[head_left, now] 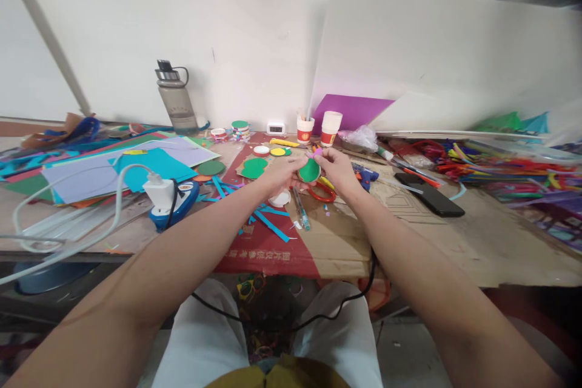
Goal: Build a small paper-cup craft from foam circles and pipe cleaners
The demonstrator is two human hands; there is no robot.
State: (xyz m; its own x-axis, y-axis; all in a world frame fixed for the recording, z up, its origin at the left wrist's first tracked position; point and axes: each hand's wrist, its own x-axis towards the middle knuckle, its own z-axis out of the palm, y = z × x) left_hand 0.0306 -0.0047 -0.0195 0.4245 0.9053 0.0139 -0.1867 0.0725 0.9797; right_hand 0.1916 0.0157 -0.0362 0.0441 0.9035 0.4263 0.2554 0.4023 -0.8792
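Note:
A round green disc (309, 171) with a pale rim is held up over the cardboard between my two hands. My left hand (282, 174) is closed around the disc's left side. A small pinkish-purple piece (317, 151) sits at the disc's upper edge, and the fingers of my right hand (335, 167) pinch at it. Just below my hands are orange-handled scissors (326, 194), a pen (302, 212) and a white disc (279, 199). Green paper circles (253, 168) lie left of my left hand.
Blue paper strips (270, 224) cover part of the cardboard. A white plug on a blue power socket (179, 203) and coloured sheets (91, 176) lie left. A bottle (176, 100) and paper cups (330, 127) stand behind. Rightward are a blue glue gun (366, 176) and black phone (430, 194).

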